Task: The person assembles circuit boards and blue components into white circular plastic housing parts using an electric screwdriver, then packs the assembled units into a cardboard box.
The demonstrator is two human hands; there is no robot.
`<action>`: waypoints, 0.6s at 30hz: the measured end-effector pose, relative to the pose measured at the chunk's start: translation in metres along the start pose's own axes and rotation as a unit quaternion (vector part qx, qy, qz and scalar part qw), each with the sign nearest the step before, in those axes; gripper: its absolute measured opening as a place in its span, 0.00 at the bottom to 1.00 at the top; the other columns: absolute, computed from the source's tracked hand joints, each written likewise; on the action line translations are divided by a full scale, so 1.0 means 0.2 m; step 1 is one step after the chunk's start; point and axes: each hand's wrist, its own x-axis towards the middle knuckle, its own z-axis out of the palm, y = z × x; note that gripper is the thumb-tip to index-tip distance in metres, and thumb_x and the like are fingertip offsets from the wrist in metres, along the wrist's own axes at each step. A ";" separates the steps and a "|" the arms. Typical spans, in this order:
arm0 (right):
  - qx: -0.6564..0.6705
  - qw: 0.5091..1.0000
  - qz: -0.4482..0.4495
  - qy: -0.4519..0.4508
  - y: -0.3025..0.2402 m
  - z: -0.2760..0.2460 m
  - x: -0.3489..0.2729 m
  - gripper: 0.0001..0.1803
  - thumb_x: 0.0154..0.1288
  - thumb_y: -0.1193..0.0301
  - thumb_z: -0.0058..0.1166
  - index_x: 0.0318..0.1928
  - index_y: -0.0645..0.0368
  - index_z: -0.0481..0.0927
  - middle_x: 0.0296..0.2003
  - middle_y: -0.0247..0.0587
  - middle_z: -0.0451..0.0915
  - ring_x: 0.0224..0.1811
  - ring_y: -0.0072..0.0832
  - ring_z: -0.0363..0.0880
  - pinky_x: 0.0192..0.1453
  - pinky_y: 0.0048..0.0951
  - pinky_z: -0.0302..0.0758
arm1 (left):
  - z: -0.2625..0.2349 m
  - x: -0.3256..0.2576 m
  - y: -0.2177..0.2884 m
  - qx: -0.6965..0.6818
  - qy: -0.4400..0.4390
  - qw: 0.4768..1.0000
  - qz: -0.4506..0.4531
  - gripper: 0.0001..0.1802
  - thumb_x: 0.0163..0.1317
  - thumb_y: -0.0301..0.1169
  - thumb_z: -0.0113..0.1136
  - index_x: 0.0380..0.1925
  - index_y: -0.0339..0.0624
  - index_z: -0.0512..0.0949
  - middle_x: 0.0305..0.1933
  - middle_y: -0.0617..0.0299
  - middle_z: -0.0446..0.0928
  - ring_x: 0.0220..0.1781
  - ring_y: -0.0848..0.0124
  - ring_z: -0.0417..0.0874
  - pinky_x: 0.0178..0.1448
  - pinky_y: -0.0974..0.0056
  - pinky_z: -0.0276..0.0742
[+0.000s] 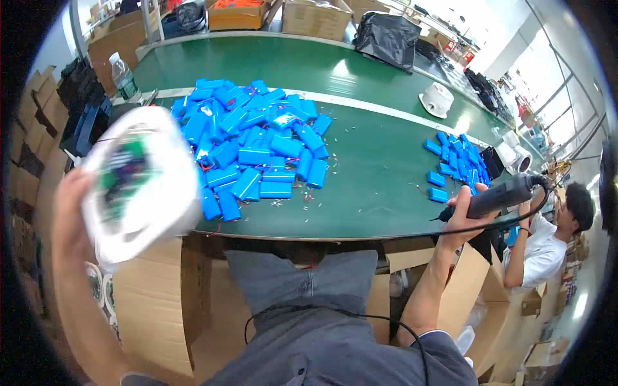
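My left hand grips the edge of a white plastic housing, which is smeared by motion. Inside the housing shows a green circuit board. It is raised at the left, in front of a big heap of blue battery packs with thin red wires on the bench. My right hand is wrapped round a black corded electric screwdriver, its thin tip pointing left over the bench edge. A smaller heap of blue battery packs lies just beyond the screwdriver.
The green bench bears scattered small screw-like bits. A white round-based part stands on its far strip; a plastic bottle is at back left. Open cardboard boxes flank my legs. At the right sits another person.
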 end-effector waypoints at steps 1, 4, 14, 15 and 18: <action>-0.026 0.999 0.020 0.002 0.03 -0.05 0.01 0.23 0.54 0.79 0.53 0.50 0.65 0.62 0.39 0.44 0.71 0.28 0.24 0.73 0.34 0.24 0.73 | 0.37 0.06 0.06 -0.005 -0.124 0.991 -0.047 0.16 0.54 0.31 0.53 0.41 0.32 0.73 0.37 0.58 0.77 0.37 0.72 0.78 0.43 0.67 0.75; -0.007 0.998 -0.030 0.051 0.12 -0.12 0.01 0.27 0.53 0.78 0.56 0.53 0.65 0.60 0.40 0.44 0.73 0.32 0.25 0.74 0.41 0.27 0.73 | 1.07 0.08 -0.02 0.012 -0.186 0.980 -0.074 0.07 0.52 0.29 0.57 0.30 0.38 0.76 0.30 0.62 0.77 0.29 0.76 0.76 0.34 0.70 0.73; 0.279 0.920 0.163 -0.222 0.06 -0.17 0.29 0.29 0.50 0.75 0.52 0.55 0.65 0.64 0.34 0.38 0.71 0.23 0.21 0.71 0.28 0.22 0.70 | 1.94 0.23 -0.50 0.011 -0.279 0.952 -0.128 0.07 0.57 0.30 0.57 0.22 0.43 0.71 0.27 0.67 0.73 0.30 0.78 0.74 0.37 0.68 0.75; 0.327 0.893 0.197 -0.237 0.04 -0.15 0.30 0.27 0.52 0.73 0.53 0.54 0.65 0.64 0.32 0.37 0.69 0.21 0.20 0.69 0.25 0.22 0.69 | 1.94 0.24 -0.52 0.039 -0.287 0.949 -0.123 0.07 0.57 0.30 0.56 0.22 0.43 0.71 0.27 0.67 0.73 0.30 0.79 0.74 0.38 0.69 0.74; 0.406 0.851 0.215 -0.254 0.00 -0.05 0.31 0.24 0.55 0.70 0.55 0.51 0.64 0.65 0.29 0.37 0.68 0.17 0.20 0.67 0.21 0.23 0.66 | 1.91 0.25 -0.53 0.096 -0.261 0.960 -0.023 0.11 0.58 0.32 0.56 0.34 0.35 0.72 0.33 0.58 0.75 0.36 0.71 0.76 0.41 0.66 0.73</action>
